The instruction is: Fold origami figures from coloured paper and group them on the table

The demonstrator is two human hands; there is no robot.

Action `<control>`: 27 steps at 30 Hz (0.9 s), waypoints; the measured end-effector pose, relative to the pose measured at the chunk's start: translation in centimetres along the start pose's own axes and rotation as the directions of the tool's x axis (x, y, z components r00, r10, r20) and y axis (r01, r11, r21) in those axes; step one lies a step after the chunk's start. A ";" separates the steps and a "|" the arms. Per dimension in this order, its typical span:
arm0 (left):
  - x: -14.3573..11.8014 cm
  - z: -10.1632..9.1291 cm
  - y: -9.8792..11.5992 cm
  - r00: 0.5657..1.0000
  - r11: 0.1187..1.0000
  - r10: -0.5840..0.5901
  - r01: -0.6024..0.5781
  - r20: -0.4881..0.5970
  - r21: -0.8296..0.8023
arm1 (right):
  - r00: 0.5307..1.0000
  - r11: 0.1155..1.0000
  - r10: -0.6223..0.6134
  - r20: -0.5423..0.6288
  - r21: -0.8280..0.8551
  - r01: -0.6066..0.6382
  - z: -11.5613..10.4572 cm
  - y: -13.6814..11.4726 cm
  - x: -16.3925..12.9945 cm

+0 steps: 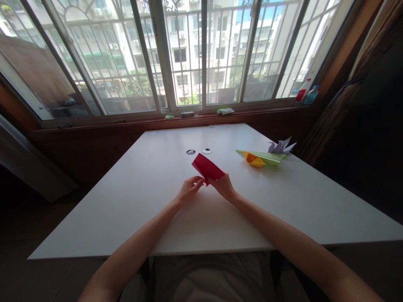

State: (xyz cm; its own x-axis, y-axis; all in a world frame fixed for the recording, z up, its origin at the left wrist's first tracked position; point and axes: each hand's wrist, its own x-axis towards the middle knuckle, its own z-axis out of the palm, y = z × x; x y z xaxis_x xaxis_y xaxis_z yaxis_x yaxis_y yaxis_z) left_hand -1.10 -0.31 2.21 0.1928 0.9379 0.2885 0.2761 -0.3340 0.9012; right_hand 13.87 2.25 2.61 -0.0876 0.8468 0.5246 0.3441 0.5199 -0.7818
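Light source: daylight through the window [189, 54], straight ahead.
Brightness: strong outside, where the buildings are washed out; dim in the room at both sides and below the table [141, 188].
Table top: evenly lit, pale, with a mild sheen toward the far edge.
Shadows: soft and short, falling toward the viewer under the red paper [208, 167] and the folded paper figures [262, 158].
Dark zones: the curtain [352, 105] at right and the floor at left lose nearly all detail.
Distortion: wide-angle bending; window bars fan outward, table edges splay.
Sharpness: centre fairly crisp; corners softer; forearms close to the lens slightly blurred.
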 end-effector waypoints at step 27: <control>0.7 -0.6 -0.5 0.949 0.808 -0.309 0.228 -0.062 -0.543 | 1.000 0.996 -0.021 0.018 0.082 0.019 -1.6 0.2 1.2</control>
State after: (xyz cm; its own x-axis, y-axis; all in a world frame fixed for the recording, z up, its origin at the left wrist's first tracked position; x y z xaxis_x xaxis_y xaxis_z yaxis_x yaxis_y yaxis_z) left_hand -1.65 0.59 2.12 0.0396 0.9991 0.0148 -0.2440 -0.0047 0.9698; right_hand 15.34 3.21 3.61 -0.1114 0.8378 0.5345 0.2641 0.5435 -0.7968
